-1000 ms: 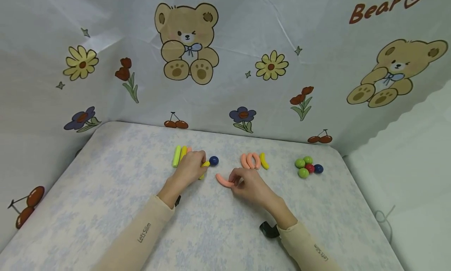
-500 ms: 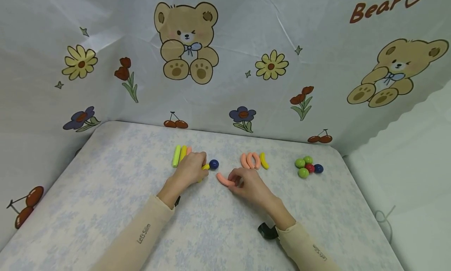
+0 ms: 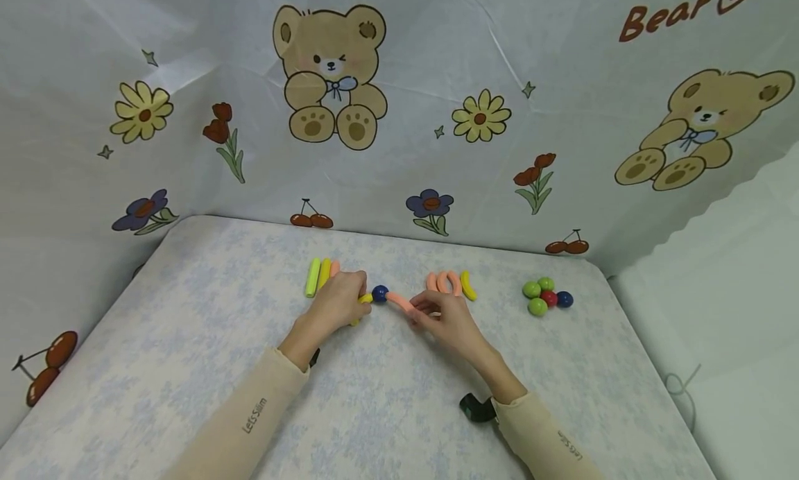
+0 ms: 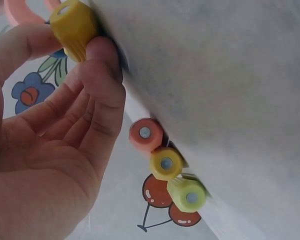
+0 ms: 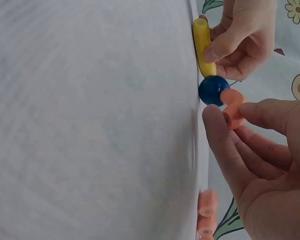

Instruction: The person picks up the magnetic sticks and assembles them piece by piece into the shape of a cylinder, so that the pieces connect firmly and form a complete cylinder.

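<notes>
Through the head feed I read the left hand (image 3: 337, 300) with its grip closed to a pinch on a yellow rod (image 5: 203, 45), its tip meeting a blue ball (image 3: 380, 293) on the surface (image 3: 387, 404). Right hand (image 3: 448, 318): grip also pinched, on one end of a curved pink piece (image 3: 399, 302); its other end seems to touch the ball, though overlap leaves me unsure. Three sticks (image 3: 324, 272) lie just beyond the left hand.
</notes>
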The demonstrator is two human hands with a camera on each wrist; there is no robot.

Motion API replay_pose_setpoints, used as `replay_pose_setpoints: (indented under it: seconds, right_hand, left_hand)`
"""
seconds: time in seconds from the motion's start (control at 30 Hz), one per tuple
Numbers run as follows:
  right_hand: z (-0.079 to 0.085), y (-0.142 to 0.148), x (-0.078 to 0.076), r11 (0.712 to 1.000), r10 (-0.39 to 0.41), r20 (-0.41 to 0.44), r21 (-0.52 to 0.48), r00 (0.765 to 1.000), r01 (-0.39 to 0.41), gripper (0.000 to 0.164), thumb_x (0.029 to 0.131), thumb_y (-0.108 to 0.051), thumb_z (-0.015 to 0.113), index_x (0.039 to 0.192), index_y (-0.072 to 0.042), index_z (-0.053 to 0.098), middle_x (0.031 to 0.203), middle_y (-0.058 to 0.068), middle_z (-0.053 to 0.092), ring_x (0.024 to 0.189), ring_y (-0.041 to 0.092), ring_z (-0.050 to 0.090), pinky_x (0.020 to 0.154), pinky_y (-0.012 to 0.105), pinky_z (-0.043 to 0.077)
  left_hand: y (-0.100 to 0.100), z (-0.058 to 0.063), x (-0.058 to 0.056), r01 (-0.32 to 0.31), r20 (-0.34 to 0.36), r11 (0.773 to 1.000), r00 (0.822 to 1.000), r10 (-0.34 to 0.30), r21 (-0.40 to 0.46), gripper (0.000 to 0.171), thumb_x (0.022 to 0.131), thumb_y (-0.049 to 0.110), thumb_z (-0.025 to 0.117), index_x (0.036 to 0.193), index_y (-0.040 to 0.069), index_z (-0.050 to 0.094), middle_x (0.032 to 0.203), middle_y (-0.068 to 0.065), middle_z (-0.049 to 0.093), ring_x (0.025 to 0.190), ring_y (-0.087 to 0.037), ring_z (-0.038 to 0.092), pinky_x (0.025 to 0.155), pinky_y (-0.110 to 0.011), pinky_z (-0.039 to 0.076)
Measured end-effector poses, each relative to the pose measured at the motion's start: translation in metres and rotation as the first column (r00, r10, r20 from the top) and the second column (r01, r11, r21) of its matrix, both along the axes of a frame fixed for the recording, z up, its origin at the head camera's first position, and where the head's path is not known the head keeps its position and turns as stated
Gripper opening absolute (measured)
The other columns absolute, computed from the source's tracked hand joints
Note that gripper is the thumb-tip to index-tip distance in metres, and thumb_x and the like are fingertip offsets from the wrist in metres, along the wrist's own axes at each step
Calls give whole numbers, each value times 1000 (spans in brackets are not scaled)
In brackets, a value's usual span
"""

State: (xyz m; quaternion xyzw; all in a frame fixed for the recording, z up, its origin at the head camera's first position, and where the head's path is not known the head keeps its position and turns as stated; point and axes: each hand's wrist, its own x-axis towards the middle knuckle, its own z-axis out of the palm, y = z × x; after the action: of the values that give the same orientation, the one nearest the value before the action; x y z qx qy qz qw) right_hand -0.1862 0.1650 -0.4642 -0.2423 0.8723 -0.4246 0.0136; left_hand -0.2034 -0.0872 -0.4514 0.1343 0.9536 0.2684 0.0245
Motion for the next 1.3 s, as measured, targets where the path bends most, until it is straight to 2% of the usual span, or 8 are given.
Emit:
replay_pose_setpoints:
  seconds: [0.17, 0.4, 0.57, 0.77, 0.87, 0.97, 1.13, 1.3]
  right_hand:
    - [-3, 0, 0, 1000, -1, 32, -12, 999, 1, 15, 99, -10, 74, 111, -1, 74, 96, 11, 79, 86, 20, 79, 78, 28, 63]
    - [-2, 1, 3, 996, -75, 55, 52, 996, 73, 17, 103, -20, 71, 90, -9, 75, 68, 2, 72, 56, 11, 65, 52, 25, 52]
    - [-3, 4, 5, 992, -92, 79, 95, 993, 85, 19, 102, -18, 71, 86, -10, 75, 61, 0, 67, 48, 10, 61, 49, 26, 51]
    - [-1, 4, 3, 990, -91, 47, 116, 995, 85, 19, 102, -18, 71, 85, -11, 73, 60, -3, 64, 48, 9, 58, 50, 26, 50]
    - [6, 7, -4, 983, -109, -17, 146, 994, 110, 17, 102, -18, 72, 87, -11, 74, 63, -4, 66, 50, 7, 58, 52, 24, 49]
    - [15, 18, -14, 975, -155, -77, 146, 985, 165, 13, 100, -16, 73, 90, -8, 76, 68, 0, 71, 54, 8, 63, 53, 24, 50]
    - [34, 66, -29, 930, -336, -124, 113, 934, 349, 9, 99, -12, 73, 101, -3, 77, 86, 11, 78, 75, 22, 75, 65, 35, 60]
    - [43, 132, -34, 814, -554, -180, 84, 813, 574, 19, 101, -5, 68, 118, 2, 74, 110, 22, 75, 103, 38, 72, 90, 50, 59]
  left_hand:
    - [1, 0, 1, 35, 3, 999, 999, -35, 1, 22, 85, 10, 84, 85, 5, 63, 71, -2, 57, 61, -16, 53, 55, -27, 40]
    - [6, 3, 3, 73, 60, 997, 996, -70, -40, 27, 88, 20, 86, 80, 11, 61, 70, 0, 57, 63, -16, 54, 58, -27, 40]
    - [13, 2, 5, 56, 105, 997, 993, -50, -49, 33, 90, 32, 86, 82, 12, 61, 72, -2, 59, 64, -18, 55, 59, -29, 41]
    - [17, -1, 4, 106, 17, 994, 994, -106, 4, 37, 95, 31, 81, 126, 14, 71, 104, -4, 67, 88, -19, 61, 76, -35, 50]
    - [14, -2, 5, 132, -19, 991, 991, -132, 5, 32, 97, 25, 79, 127, 16, 75, 108, -5, 69, 91, -20, 62, 81, -38, 52]
    - [10, -2, 5, 83, -44, 996, 996, -83, 9, 24, 96, 22, 79, 118, 13, 77, 106, -7, 70, 91, -22, 64, 82, -39, 55]
    - [8, -2, 5, 29, -53, 999, 998, -28, 18, 24, 97, 18, 77, 118, 6, 74, 109, -13, 69, 98, -28, 67, 87, -45, 58]
    - [15, -1, 3, 27, -68, 1000, 997, -27, -1, 22, 96, 17, 76, 114, 4, 73, 107, -14, 69, 94, -29, 67, 83, -45, 58]
